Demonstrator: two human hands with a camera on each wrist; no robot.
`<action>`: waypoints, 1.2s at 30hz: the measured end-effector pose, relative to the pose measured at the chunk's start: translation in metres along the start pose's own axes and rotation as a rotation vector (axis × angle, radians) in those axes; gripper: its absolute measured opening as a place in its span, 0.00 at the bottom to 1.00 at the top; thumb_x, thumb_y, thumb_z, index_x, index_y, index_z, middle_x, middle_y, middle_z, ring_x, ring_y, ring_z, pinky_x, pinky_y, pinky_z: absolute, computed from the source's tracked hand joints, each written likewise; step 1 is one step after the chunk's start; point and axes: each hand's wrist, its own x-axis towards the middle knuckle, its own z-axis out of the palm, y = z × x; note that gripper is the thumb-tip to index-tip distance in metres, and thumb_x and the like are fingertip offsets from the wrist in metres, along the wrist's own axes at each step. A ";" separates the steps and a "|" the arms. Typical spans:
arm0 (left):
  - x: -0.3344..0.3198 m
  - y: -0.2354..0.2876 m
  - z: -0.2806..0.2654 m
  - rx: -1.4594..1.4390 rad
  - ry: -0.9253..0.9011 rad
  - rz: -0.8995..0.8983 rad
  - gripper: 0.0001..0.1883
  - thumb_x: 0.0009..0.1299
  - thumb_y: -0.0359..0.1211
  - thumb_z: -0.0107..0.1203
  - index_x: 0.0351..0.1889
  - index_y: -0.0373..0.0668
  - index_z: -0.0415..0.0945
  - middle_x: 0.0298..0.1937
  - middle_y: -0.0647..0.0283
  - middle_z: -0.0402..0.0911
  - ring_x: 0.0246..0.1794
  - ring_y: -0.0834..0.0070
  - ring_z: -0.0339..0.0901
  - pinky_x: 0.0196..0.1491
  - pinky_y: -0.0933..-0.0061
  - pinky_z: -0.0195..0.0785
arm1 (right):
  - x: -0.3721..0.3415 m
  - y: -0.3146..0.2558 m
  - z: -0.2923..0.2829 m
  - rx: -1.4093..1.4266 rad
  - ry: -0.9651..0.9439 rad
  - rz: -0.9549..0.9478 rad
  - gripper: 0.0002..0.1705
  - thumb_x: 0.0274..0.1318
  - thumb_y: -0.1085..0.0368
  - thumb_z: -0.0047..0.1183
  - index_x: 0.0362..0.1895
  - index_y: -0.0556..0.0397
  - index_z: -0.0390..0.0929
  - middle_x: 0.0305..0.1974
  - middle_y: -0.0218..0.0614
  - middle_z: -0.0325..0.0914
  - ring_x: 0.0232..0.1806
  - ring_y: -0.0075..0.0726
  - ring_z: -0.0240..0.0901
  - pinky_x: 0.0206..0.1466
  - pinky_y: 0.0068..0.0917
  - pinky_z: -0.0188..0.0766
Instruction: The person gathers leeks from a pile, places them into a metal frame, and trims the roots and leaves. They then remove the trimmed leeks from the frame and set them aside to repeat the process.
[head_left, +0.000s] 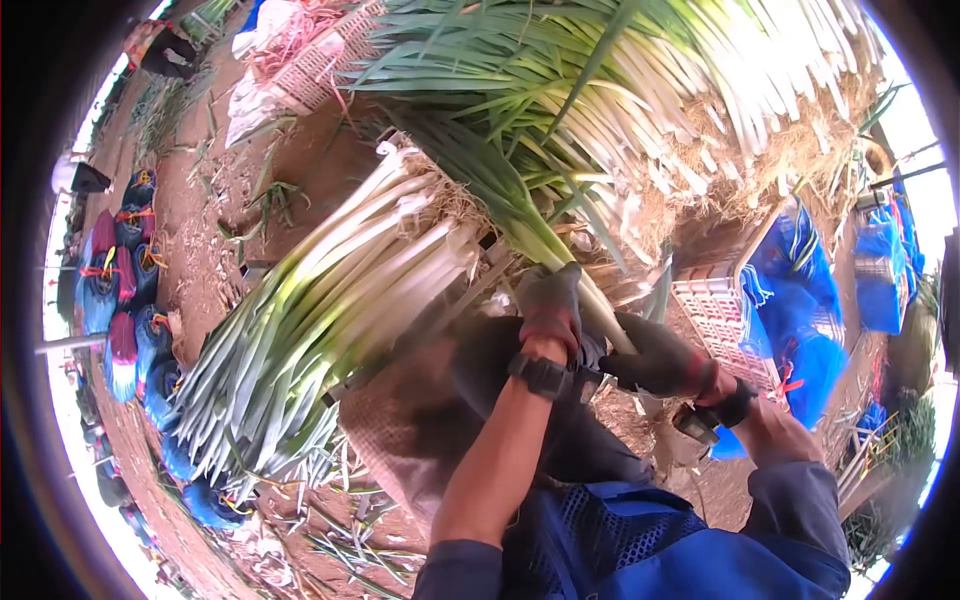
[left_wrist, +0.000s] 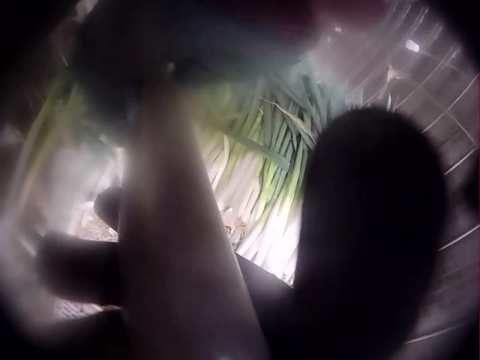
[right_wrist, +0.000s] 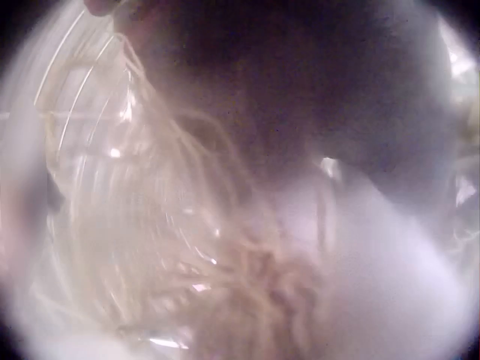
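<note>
A single leek (head_left: 541, 243) slants across the middle of the head view, its dark green leaves pointing up and left. My gloved left hand (head_left: 551, 297) grips the leek's stalk, which fills the foreground of the left wrist view between dark glove fingers. Lower on the white shank, my gloved right hand (head_left: 655, 355) holds the leek near its root end. Blurred roots (right_wrist: 259, 289) and a pale stem show below the dark glove in the right wrist view. To the left lies a stack of leeks (head_left: 350, 270), root ends facing the left hand.
A large heap of leeks (head_left: 690, 110) with hairy roots spans the top right. Beside my right arm stand a plastic crate (head_left: 715, 310) and blue bags (head_left: 815, 370). Another crate (head_left: 320, 65) holds pink strips at upper left. Tied blue bundles (head_left: 125, 270) line the far left.
</note>
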 end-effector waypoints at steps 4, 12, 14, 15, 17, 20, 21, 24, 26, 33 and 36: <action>0.017 -0.003 -0.003 -0.604 -0.281 -0.108 0.12 0.73 0.36 0.58 0.48 0.38 0.79 0.37 0.60 0.81 0.34 0.70 0.78 0.40 0.69 0.72 | -0.064 -0.033 -0.002 0.009 0.041 0.076 0.31 0.58 0.58 0.64 0.61 0.58 0.70 0.29 0.32 0.77 0.27 0.24 0.75 0.31 0.26 0.73; -0.014 0.104 -0.041 -1.047 -0.755 0.348 0.21 0.73 0.41 0.60 0.60 0.43 0.74 0.51 0.60 0.83 0.51 0.64 0.81 0.56 0.56 0.75 | -0.160 -0.026 0.009 -0.531 0.376 -0.246 0.45 0.49 0.63 0.71 0.71 0.58 0.64 0.45 0.50 0.81 0.45 0.46 0.82 0.48 0.41 0.77; -0.028 0.135 -0.070 -1.052 -0.740 0.504 0.21 0.72 0.42 0.61 0.59 0.44 0.75 0.50 0.61 0.83 0.51 0.66 0.81 0.56 0.58 0.75 | -0.134 -0.026 -0.007 -0.795 0.408 -0.470 0.49 0.47 0.66 0.72 0.72 0.57 0.62 0.55 0.56 0.77 0.53 0.59 0.79 0.53 0.44 0.75; -0.044 0.153 -0.091 -0.989 -0.618 0.649 0.22 0.71 0.44 0.62 0.58 0.44 0.75 0.51 0.61 0.82 0.50 0.67 0.81 0.56 0.59 0.75 | -0.114 -0.043 -0.007 -0.836 0.427 -0.383 0.46 0.47 0.69 0.69 0.72 0.56 0.62 0.56 0.56 0.77 0.55 0.64 0.76 0.56 0.47 0.74; -0.061 0.181 -0.156 -0.873 -0.444 0.919 0.23 0.69 0.46 0.63 0.57 0.44 0.75 0.52 0.61 0.82 0.50 0.67 0.81 0.55 0.59 0.76 | -0.068 -0.070 -0.011 -0.868 0.438 -0.564 0.40 0.51 0.72 0.65 0.70 0.56 0.64 0.59 0.55 0.74 0.59 0.64 0.72 0.60 0.46 0.71; -0.104 0.200 -0.265 -0.823 -0.531 1.094 0.26 0.68 0.48 0.64 0.56 0.42 0.74 0.53 0.63 0.80 0.51 0.67 0.79 0.55 0.61 0.76 | 0.029 -0.118 0.003 -0.990 0.432 -0.713 0.28 0.62 0.70 0.54 0.66 0.53 0.67 0.52 0.51 0.76 0.55 0.59 0.74 0.59 0.47 0.71; -0.116 0.194 -0.296 -0.837 -0.457 1.108 0.26 0.69 0.49 0.63 0.58 0.43 0.75 0.56 0.60 0.79 0.56 0.64 0.77 0.60 0.56 0.72 | 0.055 -0.140 0.020 -0.841 0.413 -0.730 0.26 0.62 0.70 0.52 0.65 0.51 0.68 0.51 0.49 0.76 0.56 0.59 0.73 0.57 0.46 0.72; -0.131 0.152 -0.370 -0.732 0.132 1.113 0.29 0.69 0.53 0.62 0.61 0.44 0.74 0.61 0.55 0.77 0.64 0.58 0.72 0.71 0.49 0.61 | 0.154 -0.158 0.063 -1.061 0.369 -0.993 0.29 0.59 0.69 0.52 0.67 0.45 0.69 0.54 0.45 0.76 0.55 0.54 0.75 0.60 0.47 0.71; -0.105 0.092 -0.433 -0.518 0.236 0.897 0.29 0.70 0.53 0.60 0.61 0.44 0.74 0.63 0.55 0.76 0.62 0.59 0.73 0.69 0.49 0.63 | 0.207 -0.163 0.099 -1.161 0.320 -0.958 0.31 0.56 0.69 0.53 0.66 0.40 0.71 0.55 0.47 0.76 0.52 0.52 0.76 0.57 0.48 0.71; -0.085 -0.045 -0.471 -0.703 0.233 0.076 0.30 0.69 0.61 0.59 0.52 0.46 0.80 0.46 0.61 0.85 0.47 0.65 0.81 0.49 0.58 0.79 | 0.247 -0.083 0.123 -1.323 0.231 -0.870 0.33 0.54 0.68 0.54 0.68 0.40 0.71 0.61 0.44 0.73 0.66 0.54 0.66 0.72 0.50 0.57; -0.089 -0.062 -0.478 -0.194 0.360 0.258 0.28 0.72 0.56 0.57 0.45 0.37 0.81 0.34 0.59 0.86 0.32 0.67 0.84 0.36 0.65 0.80 | 0.251 -0.076 0.124 -1.333 0.208 -0.918 0.35 0.54 0.69 0.52 0.69 0.37 0.71 0.66 0.42 0.70 0.70 0.54 0.61 0.71 0.53 0.57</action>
